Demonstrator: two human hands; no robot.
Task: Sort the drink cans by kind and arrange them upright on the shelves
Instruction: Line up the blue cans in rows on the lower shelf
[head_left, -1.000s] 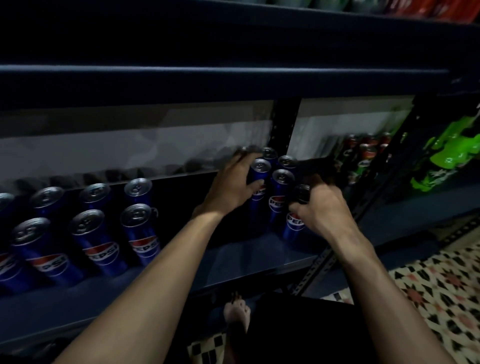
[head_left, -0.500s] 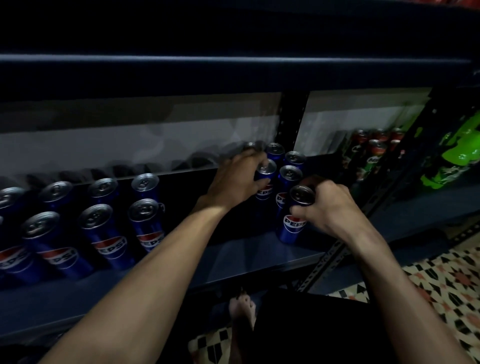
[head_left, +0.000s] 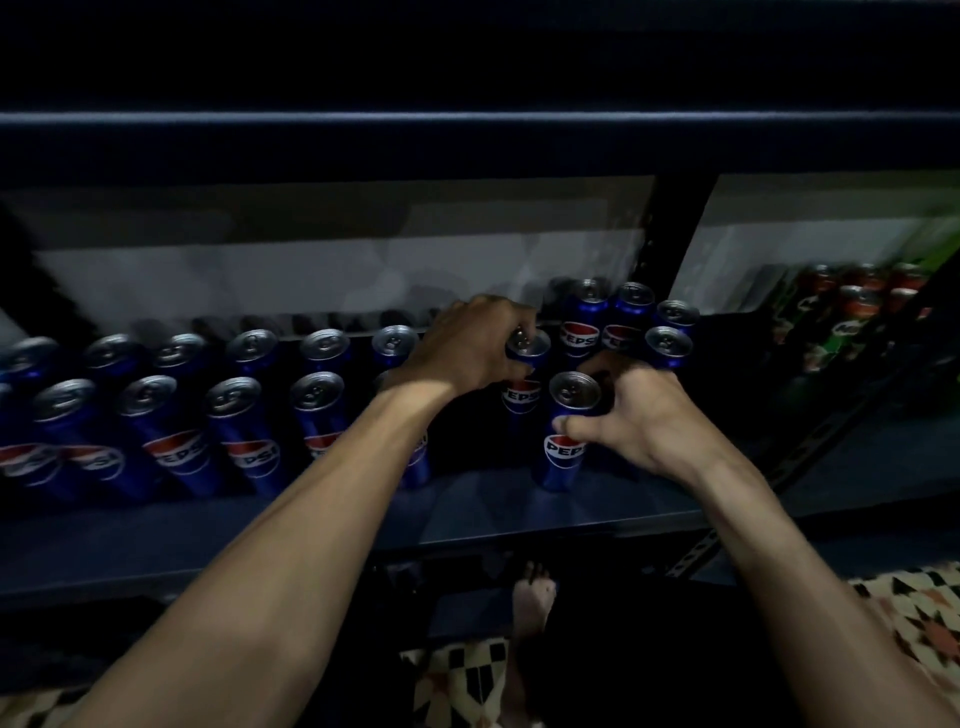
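Observation:
Blue Pepsi cans stand upright on a dark blue shelf (head_left: 519, 514). My left hand (head_left: 467, 345) grips the top of one Pepsi can (head_left: 521, 397) in the middle. My right hand (head_left: 641, 410) holds another Pepsi can (head_left: 563, 447) just in front and to the right, thumb and fingers curled round its upper part. Behind them stand several more Pepsi cans (head_left: 584, 325) against the upright post. Two rows of Pepsi cans (head_left: 244, 431) fill the shelf's left side.
A black shelf post (head_left: 675, 228) splits the bay. Right of it stand red and green cans (head_left: 852, 306). Another shelf edge (head_left: 467, 122) hangs close above. A bare foot (head_left: 532, 597) and patterned floor tiles (head_left: 914, 608) show below.
Both hands have drawn their cans leftward and forward, away from the cluster by the post. The view has shifted, showing more of the left rows.

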